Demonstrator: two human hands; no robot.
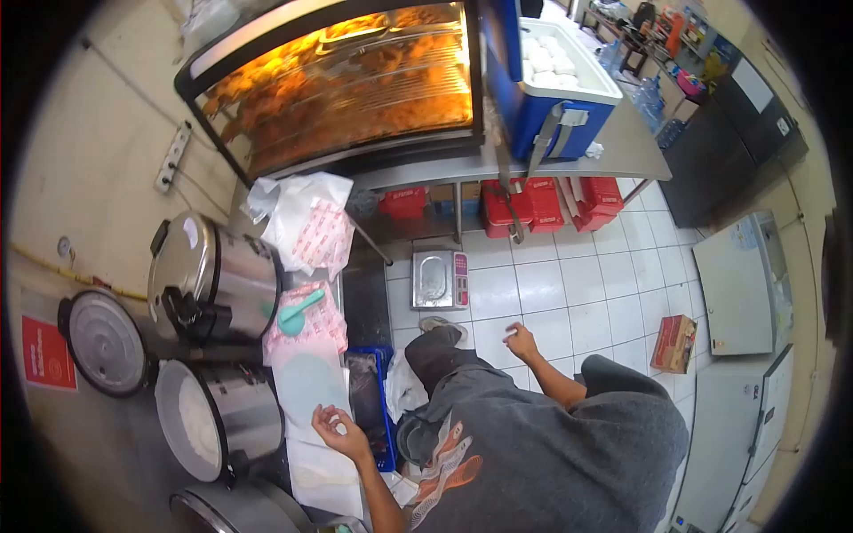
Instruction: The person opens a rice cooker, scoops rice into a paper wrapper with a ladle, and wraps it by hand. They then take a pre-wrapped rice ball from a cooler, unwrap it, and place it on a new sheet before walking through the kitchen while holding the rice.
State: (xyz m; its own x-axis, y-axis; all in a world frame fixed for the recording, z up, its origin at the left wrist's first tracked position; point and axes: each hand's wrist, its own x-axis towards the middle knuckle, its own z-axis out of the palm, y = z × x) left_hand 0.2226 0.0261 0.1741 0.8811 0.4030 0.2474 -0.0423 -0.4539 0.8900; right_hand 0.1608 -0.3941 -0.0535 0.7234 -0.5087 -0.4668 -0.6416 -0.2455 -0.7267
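Observation:
My left hand (339, 433) hovers at the edge of white wrapping paper (306, 369) on the counter, palm up, fingers loosely bent and apart, with nothing visible in it. Just beyond that paper, a turquoise rice scoop (298, 311) rests on a stack of red-and-white printed paper (330, 333). Nearest on the left stands an open rice cooker (251, 404) with white rice inside. My right hand (521, 343) hangs over the tiled floor, away from the counter, its fingers partly bent and apart, and I see nothing held.
A lit display warmer (355, 89) full of fried food stands at the back. Beside it is a blue cooler (569, 115) with white packets. Red boxes (506, 209) sit under the table. On the floor are a scale (439, 280) and a carton (673, 344); a blue crate (386, 453) is below the counter.

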